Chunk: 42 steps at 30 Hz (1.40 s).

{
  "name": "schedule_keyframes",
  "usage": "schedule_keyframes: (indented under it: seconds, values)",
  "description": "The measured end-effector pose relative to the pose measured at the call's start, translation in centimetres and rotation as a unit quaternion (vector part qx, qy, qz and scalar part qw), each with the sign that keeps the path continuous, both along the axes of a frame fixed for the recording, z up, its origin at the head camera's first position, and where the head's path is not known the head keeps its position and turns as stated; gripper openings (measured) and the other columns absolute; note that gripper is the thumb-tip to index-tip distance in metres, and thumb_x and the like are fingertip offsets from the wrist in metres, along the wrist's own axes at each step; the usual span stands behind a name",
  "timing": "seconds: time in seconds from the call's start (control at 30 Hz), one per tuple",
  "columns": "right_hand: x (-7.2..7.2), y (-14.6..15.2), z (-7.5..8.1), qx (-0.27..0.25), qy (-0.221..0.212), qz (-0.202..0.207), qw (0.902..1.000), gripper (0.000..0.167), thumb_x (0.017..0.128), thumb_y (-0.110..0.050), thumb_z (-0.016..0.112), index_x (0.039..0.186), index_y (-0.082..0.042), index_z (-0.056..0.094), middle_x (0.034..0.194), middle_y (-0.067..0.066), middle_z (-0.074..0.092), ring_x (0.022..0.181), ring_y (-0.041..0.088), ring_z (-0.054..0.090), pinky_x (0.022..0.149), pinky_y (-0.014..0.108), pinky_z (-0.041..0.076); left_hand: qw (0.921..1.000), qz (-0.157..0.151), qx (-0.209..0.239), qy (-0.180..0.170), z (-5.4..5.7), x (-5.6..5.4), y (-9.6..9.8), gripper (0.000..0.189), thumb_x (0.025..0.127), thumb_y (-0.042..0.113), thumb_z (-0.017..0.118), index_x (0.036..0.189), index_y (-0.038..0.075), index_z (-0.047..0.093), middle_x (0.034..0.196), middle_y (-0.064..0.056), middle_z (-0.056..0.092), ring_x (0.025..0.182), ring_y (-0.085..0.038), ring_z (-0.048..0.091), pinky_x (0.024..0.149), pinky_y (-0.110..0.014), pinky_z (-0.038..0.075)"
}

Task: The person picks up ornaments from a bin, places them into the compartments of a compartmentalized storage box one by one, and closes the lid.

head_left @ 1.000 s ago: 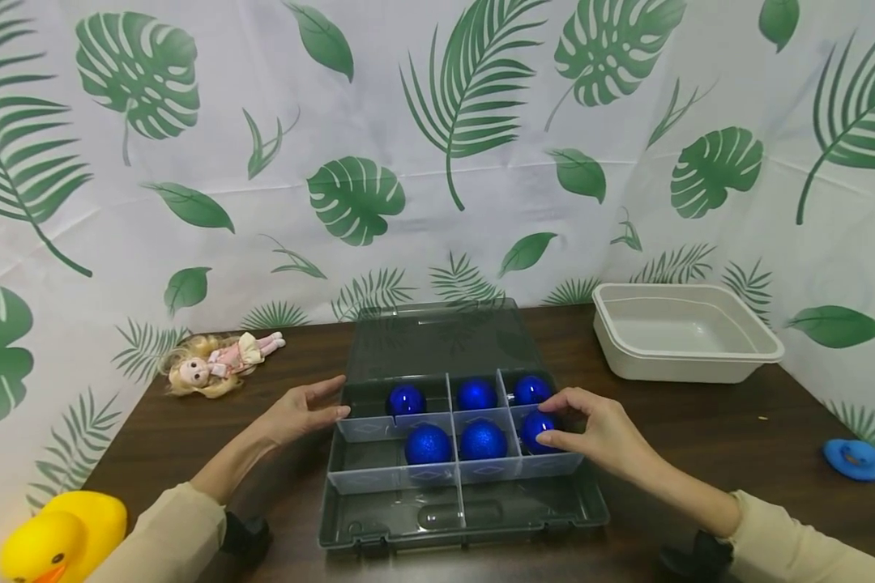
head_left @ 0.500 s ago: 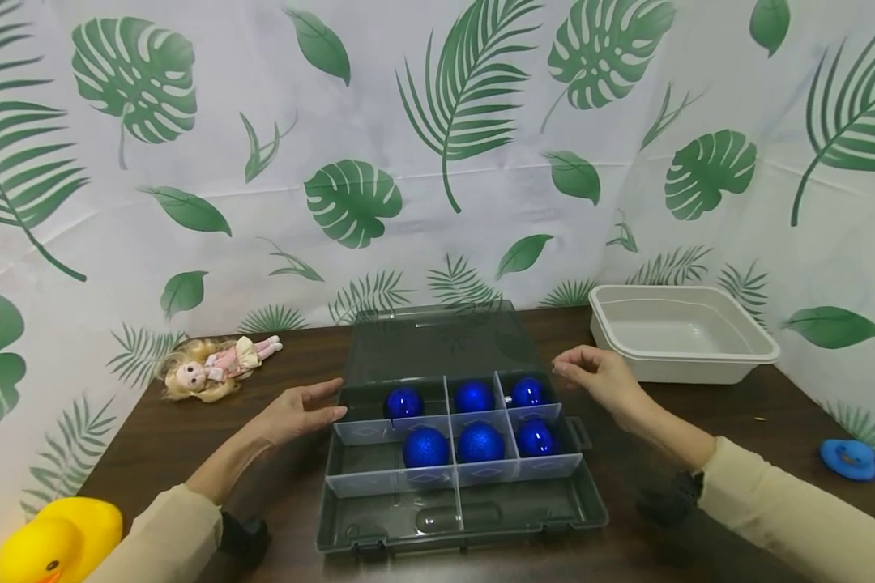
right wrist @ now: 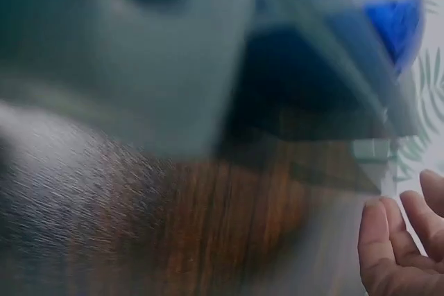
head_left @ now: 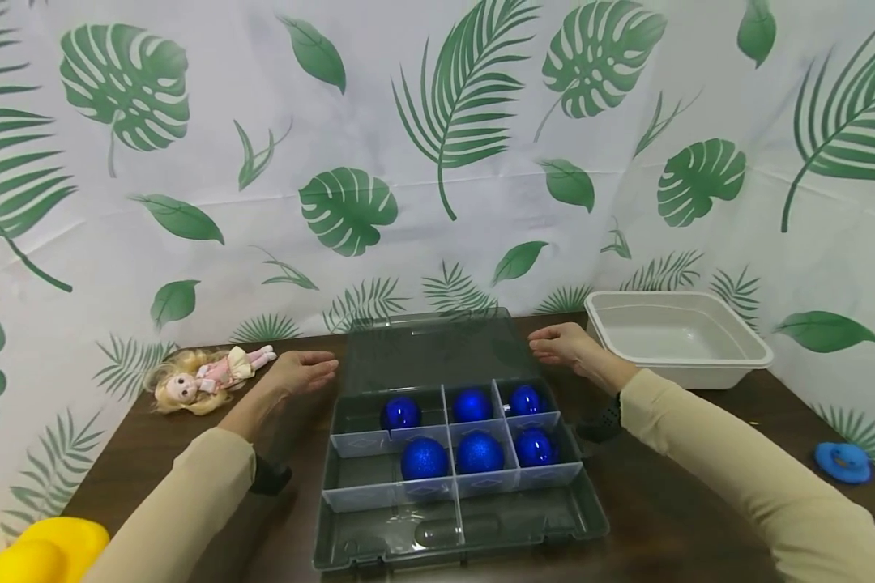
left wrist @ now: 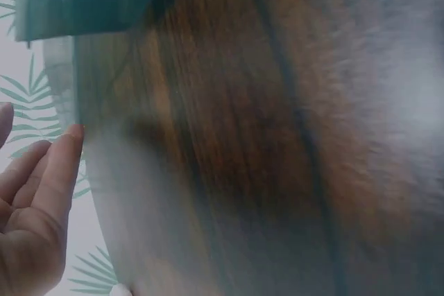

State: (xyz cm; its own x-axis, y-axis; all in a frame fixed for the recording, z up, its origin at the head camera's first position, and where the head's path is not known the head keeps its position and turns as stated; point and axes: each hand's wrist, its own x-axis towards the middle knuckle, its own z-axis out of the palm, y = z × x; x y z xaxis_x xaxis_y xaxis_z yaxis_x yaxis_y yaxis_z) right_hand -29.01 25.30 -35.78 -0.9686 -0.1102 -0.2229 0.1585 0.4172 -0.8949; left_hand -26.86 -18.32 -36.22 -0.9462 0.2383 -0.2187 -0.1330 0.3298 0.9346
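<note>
Six blue balls point(head_left: 481, 452) sit on the desk point(head_left: 663, 526) in a plastic box point(head_left: 379, 526) — likely light, stiff, slick, best held by the sides of its lid point(head_left: 430, 352) — left hand point(head_left: 305, 372) and right hand point(head_left: 567, 346) flanking it, each grip released.

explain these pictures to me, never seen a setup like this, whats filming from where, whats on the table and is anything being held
There is no machine here: you see a person's bare left hand and right hand. The wide picture comes from a camera worn on the head, looking forward and down. The two closer, blurrier ones come from cameras on each wrist.

On the dark table sits a divided box with its lid open. Six blue balls lie in its compartments. Around it are a doll, a pale basin, a small blue thing and part of a yellow toy.

Neither hand holds anything; they are on either side of the lid.
</note>
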Motion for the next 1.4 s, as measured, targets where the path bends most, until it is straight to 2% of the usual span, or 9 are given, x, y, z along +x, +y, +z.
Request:
schedule_keyframes:
  seconds: [0.23, 0.43, 0.63, 0.77, 0.87, 0.97, 1.13, 1.3, 1.4]
  values:
    - [-0.7, -0.2, -0.8, -0.003, -0.04, 0.024, 0.9989, 0.041, 0.092, 0.0, 0.055, 0.127, 0.019, 0.044, 0.101, 0.013, 0.066, 0.078, 0.009, 0.063, 0.078, 0.03, 0.056, 0.999, 0.011, 0.008, -0.042, -1.1, -0.5, 0.2, 0.049, 0.095, 0.004, 0.053, 0.134, -0.02, 0.035, 0.116, -0.021, 0.062, 0.088, -0.009, 0.064, 0.076, -0.02, 0.054]
    - [-1.1, -0.6, -0.6, -0.002, -0.05, 0.042, 0.9979, 0.042, 0.091, 0.001, 0.056, 0.127, 0.019, 0.044, 0.086, 0.004, 0.066, 0.071, 0.008, 0.062, 0.075, 0.029, 0.056, 0.9983, 0.017, -0.005, -0.055, -0.9, -0.3, 0.5, 0.048, 0.094, 0.004, 0.053, 0.135, -0.016, 0.037, 0.13, -0.028, 0.052, 0.1, -0.016, 0.061, 0.086, -0.028, 0.052]
    - [-1.0, -0.5, -1.1, 0.001, -0.037, 0.041, 0.9985, 0.042, 0.091, 0.0, 0.056, 0.128, 0.017, 0.045, 0.099, 0.012, 0.066, 0.074, 0.006, 0.061, 0.074, 0.026, 0.056, 0.9982, 0.035, -0.011, -0.047, -1.0, -0.4, 0.7, 0.047, 0.095, 0.006, 0.054, 0.135, -0.013, 0.04, 0.134, -0.027, 0.049, 0.104, -0.016, 0.061, 0.089, -0.03, 0.051]
    - [-0.9, -0.2, -1.2, 0.018, -0.003, 0.037, 0.9991, 0.045, 0.092, -0.006, 0.058, 0.131, 0.014, 0.045, 0.12, 0.024, 0.06, 0.081, 0.006, 0.061, 0.077, 0.027, 0.055, 0.9985, 0.05, 0.017, -0.01, -1.0, -0.5, 0.8, 0.048, 0.094, 0.007, 0.055, 0.137, -0.01, 0.04, 0.135, -0.026, 0.047, 0.097, -0.007, 0.063, 0.086, -0.026, 0.052]
    - [-0.9, 0.1, -0.9, 0.039, 0.036, 0.033, 0.998, 0.046, 0.093, -0.01, 0.058, 0.131, 0.012, 0.046, 0.124, 0.026, 0.057, 0.082, 0.006, 0.06, 0.075, 0.025, 0.054, 0.9965, 0.064, 0.046, 0.028, -0.8, -0.6, 1.0, 0.048, 0.094, 0.006, 0.056, 0.136, -0.009, 0.041, 0.135, -0.026, 0.046, 0.088, 0.001, 0.062, 0.082, -0.02, 0.052]
    - [-0.7, 0.2, -0.3, 0.032, 0.069, 0.022, 0.9969, 0.043, 0.092, -0.007, 0.058, 0.129, 0.012, 0.047, 0.111, 0.022, 0.064, 0.078, 0.005, 0.059, 0.069, 0.021, 0.052, 0.9937, 0.07, 0.059, 0.064, -0.3, -0.6, 1.1, 0.047, 0.093, 0.005, 0.058, 0.135, -0.008, 0.044, 0.133, -0.027, 0.047, 0.086, 0.003, 0.062, 0.078, -0.018, 0.053]
    - [-0.2, -0.2, 1.1, -0.011, 0.125, -0.004, 0.992, 0.034, 0.089, 0.002, 0.058, 0.119, 0.015, 0.049, 0.086, -0.001, 0.06, 0.068, 0.001, 0.057, 0.061, 0.017, 0.05, 0.9856, 0.078, 0.047, 0.143, 0.6, -0.6, 0.9, 0.046, 0.091, 0.007, 0.061, 0.132, -0.008, 0.048, 0.128, -0.026, 0.053, 0.086, 0.008, 0.06, 0.075, -0.013, 0.051]
    - [0.1, -0.5, 1.6, -0.041, 0.182, -0.009, 0.9824, 0.023, 0.088, 0.007, 0.056, 0.108, 0.014, 0.047, 0.088, 0.005, 0.056, 0.067, 0.001, 0.057, 0.064, 0.02, 0.054, 0.971, 0.106, 0.056, 0.207, 1.0, -0.7, 1.1, 0.043, 0.087, 0.002, 0.064, 0.127, -0.009, 0.053, 0.113, -0.01, 0.067, 0.083, 0.011, 0.059, 0.073, -0.011, 0.05]
    - [0.4, -0.4, 1.6, -0.047, 0.211, -0.006, 0.9763, 0.02, 0.088, 0.008, 0.057, 0.105, 0.011, 0.047, 0.089, 0.007, 0.055, 0.069, 0.001, 0.059, 0.068, 0.026, 0.056, 0.9601, 0.121, 0.058, 0.245, 1.0, -0.4, 1.3, 0.039, 0.085, 0.0, 0.066, 0.122, -0.01, 0.057, 0.106, -0.009, 0.069, 0.08, 0.011, 0.059, 0.072, -0.011, 0.05]
